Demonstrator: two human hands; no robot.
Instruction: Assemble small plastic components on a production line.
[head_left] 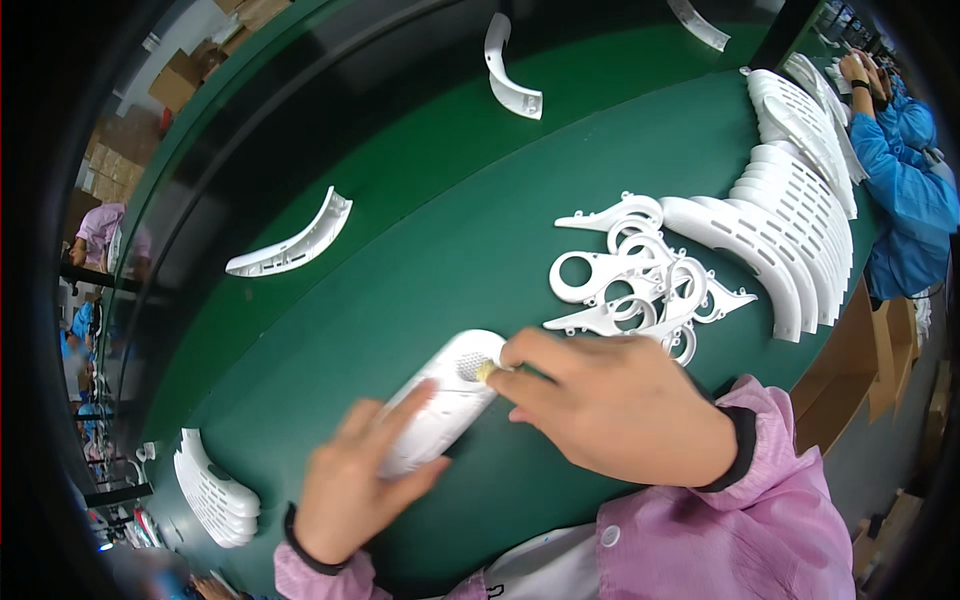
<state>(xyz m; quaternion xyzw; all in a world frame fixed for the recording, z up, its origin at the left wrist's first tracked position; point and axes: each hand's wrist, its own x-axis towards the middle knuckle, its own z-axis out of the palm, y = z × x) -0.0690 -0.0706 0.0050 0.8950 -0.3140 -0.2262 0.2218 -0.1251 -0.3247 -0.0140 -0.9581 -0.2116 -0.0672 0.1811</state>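
Observation:
A white, oblong plastic housing (437, 425) with rounded ends lies at a slant over the green table in front of me. At its upper end is a patch of small holes. My left hand (362, 480) grips its lower left side, fingers along one edge and thumb along the other. At the holed patch, my right hand (610, 400) pinches a small pale-yellow piece (486, 371) between thumb and forefinger. The piece is mostly covered by the fingertips, so its kind does not show.
Loose white ring-shaped parts (640, 275) lie heaped beyond my right hand. Nested slotted curved covers (790, 210) stand at the right, with a smaller stack (212, 495) at the lower left. Single curved pieces (295, 245) lie farther back. A person in blue (905, 200) works at the far right.

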